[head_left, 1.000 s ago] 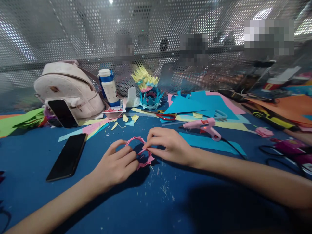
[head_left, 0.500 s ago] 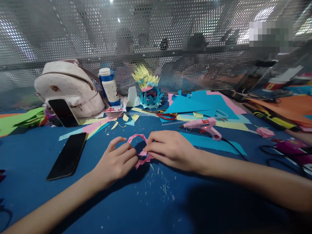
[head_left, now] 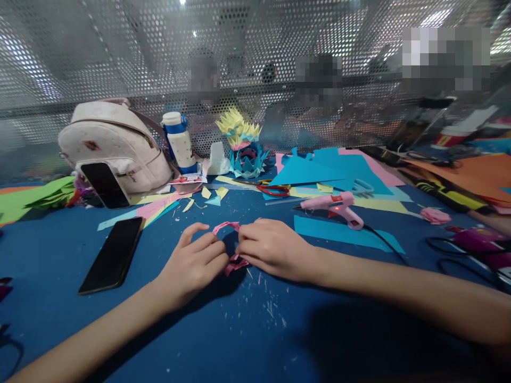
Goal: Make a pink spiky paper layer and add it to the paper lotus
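Note:
Between my hands, just above the blue table (head_left: pixel 171 340), is a ring of folded pink paper (head_left: pixel 227 226). My left hand (head_left: pixel 195 266) pinches its left side, with the index finger raised and bent. On the right side, my right hand (head_left: pixel 275 250) has its fingertips closed on the ring and hides part of it. Small paper scraps (head_left: pixel 269 306) lie scattered in front. To the right, a pink hot glue gun (head_left: pixel 329 205) with a lit red light rests on its side near a blue paper strip (head_left: pixel 343 233).
A black phone (head_left: pixel 114 255) lies at left; another phone (head_left: pixel 104 183) leans on a pale backpack (head_left: pixel 107 138). Behind stand a bottle (head_left: pixel 178 143) and a blue and yellow folded-paper model (head_left: pixel 248 159). Red-handled scissors (head_left: pixel 273 190), blue sheets (head_left: pixel 311 170) and a pink paper flower (head_left: pixel 436 215) lie around.
My right hand's fingers have curled further round the ring's right side. The pink flap seen inside the ring is now mostly covered. My left hand has barely moved.

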Available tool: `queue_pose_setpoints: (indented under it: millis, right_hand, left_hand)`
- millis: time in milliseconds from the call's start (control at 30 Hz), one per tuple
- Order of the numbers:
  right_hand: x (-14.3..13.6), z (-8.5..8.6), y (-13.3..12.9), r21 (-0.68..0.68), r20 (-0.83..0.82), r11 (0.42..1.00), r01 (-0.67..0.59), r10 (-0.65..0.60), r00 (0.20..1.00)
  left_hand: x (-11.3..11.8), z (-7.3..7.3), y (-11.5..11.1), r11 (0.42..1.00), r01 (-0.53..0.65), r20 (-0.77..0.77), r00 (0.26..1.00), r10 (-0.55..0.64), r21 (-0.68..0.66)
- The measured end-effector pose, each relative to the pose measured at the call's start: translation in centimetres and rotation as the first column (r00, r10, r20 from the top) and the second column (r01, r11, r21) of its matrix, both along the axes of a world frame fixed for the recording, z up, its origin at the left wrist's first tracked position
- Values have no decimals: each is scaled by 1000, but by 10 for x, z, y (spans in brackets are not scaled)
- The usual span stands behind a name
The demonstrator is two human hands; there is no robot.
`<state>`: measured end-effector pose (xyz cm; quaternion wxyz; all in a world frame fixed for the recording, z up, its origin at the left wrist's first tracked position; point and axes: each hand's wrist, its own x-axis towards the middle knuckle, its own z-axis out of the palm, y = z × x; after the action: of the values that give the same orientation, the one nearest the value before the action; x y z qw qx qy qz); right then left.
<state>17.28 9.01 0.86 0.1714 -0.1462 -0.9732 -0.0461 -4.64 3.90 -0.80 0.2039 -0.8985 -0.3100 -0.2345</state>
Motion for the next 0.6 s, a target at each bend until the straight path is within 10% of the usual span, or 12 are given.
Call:
queue_pose_setpoints:
  millis: [267,600]
  right_hand:
    - [-3,-2,9,-496,-77,863,96,-153,985]
    - [-3,-5,12,-633,-135,772,58,-183,974]
  left_hand:
    - [-6,-6,9,956,5,159,986,43,-294]
    - [-9,-10,12,867,46,284,952,113,-497]
